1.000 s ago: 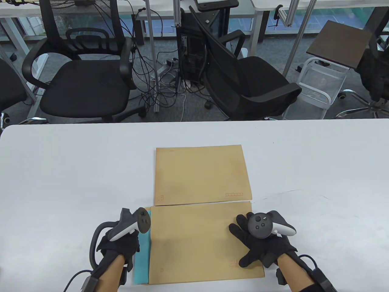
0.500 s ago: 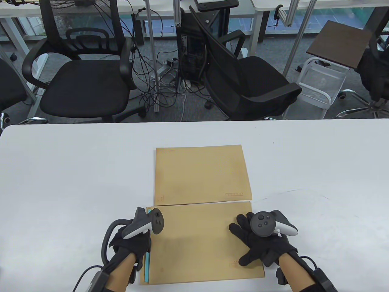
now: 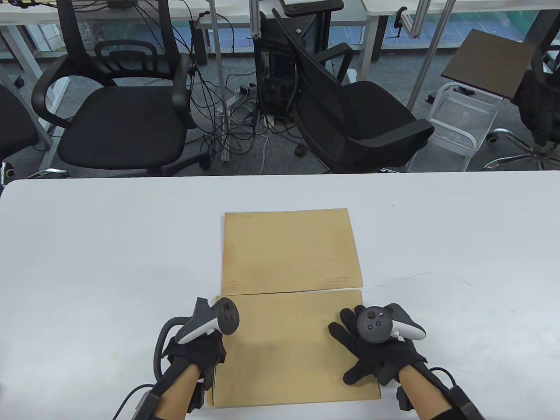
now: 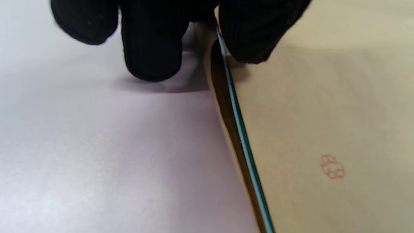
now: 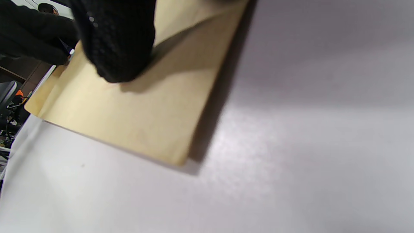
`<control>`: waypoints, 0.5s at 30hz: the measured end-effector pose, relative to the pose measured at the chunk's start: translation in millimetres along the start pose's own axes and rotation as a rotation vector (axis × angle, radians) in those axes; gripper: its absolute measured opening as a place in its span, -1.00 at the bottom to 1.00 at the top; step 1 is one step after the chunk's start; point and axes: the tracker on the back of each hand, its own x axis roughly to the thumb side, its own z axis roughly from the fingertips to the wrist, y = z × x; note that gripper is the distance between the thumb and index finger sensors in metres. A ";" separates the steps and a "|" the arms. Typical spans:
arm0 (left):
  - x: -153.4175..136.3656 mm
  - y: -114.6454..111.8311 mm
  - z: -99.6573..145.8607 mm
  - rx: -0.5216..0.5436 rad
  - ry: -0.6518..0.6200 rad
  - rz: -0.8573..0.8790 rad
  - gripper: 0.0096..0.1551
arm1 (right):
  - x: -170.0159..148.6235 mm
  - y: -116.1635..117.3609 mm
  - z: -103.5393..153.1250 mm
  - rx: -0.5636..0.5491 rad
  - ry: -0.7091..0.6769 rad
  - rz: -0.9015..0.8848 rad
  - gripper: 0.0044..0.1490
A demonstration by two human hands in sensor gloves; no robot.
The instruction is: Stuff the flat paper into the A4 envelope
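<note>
A brown A4 envelope (image 3: 297, 345) lies at the table's near edge, its open mouth facing left. A blue paper sits almost fully inside it; only a thin blue edge (image 4: 241, 129) shows at the mouth in the left wrist view. My left hand (image 3: 197, 350) is at that mouth. One finger (image 4: 252, 32) lies on top of the edge and the others (image 4: 152, 42) reach down to the table beside it, pinching the paper's edge. My right hand (image 3: 372, 354) lies spread flat on the envelope's right end (image 5: 136, 106) and presses it down.
A second brown envelope (image 3: 291, 251) lies flat just beyond the first, its near edge touching it. The white table (image 3: 87, 262) stretches wide on both sides. Office chairs and cables stand past the far edge.
My left hand has moved right and pushed the blue paper into the envelope; the wide blue strip seen earlier is gone from the table view. The right hand has stayed put.
</note>
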 end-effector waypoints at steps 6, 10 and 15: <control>-5.8 -5.8 11.0 -0.035 0.151 -0.085 -0.10 | 0.7 1.0 -0.4 0.001 0.013 0.022 0.38; -13.9 -17.3 14.6 -0.089 0.161 0.059 -0.18 | 0.8 1.2 -0.3 0.001 0.017 0.023 0.37; -12.9 -25.8 19.8 0.047 0.166 0.139 -0.45 | 1.2 1.6 -0.5 -0.001 0.022 0.033 0.37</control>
